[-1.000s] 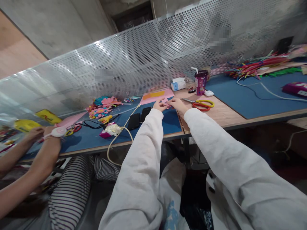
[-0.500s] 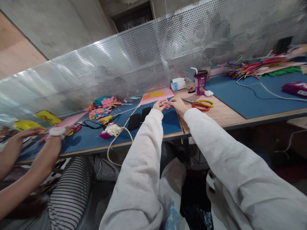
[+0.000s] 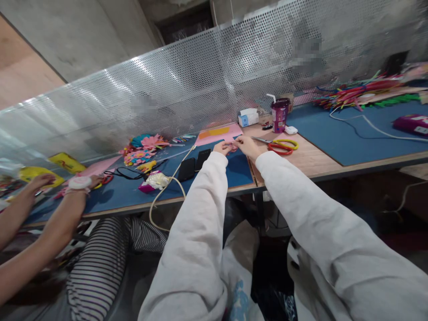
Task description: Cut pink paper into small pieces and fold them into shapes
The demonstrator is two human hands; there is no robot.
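Observation:
My left hand (image 3: 222, 147) and my right hand (image 3: 246, 146) meet over the right end of the blue mat (image 3: 239, 171). Both have their fingers closed on a small pink paper piece (image 3: 234, 148), mostly covered by the fingertips. Its exact shape is too small to make out. Just beyond them lies a sheet of pink paper (image 3: 203, 139) with an orange-yellow piece (image 3: 219, 131) on it. Scissors with red and yellow handles (image 3: 284, 147) rest to the right of my right hand. Two black phones (image 3: 186, 170) lie left of my left hand.
A purple cup with a straw (image 3: 279, 117) and a tissue pack (image 3: 248, 117) stand at the back. Paper flowers (image 3: 147, 149), a glue gun (image 3: 147, 166) and a pale cable (image 3: 157, 198) lie leftward. A co-worker's hands (image 3: 42, 180) work at far left. A perforated metal screen (image 3: 187, 76) runs behind.
My hands stay in nearly the same place, with only a slight shift of the fingers on the pink paper piece. The co-worker's left hand has moved a little left and up.

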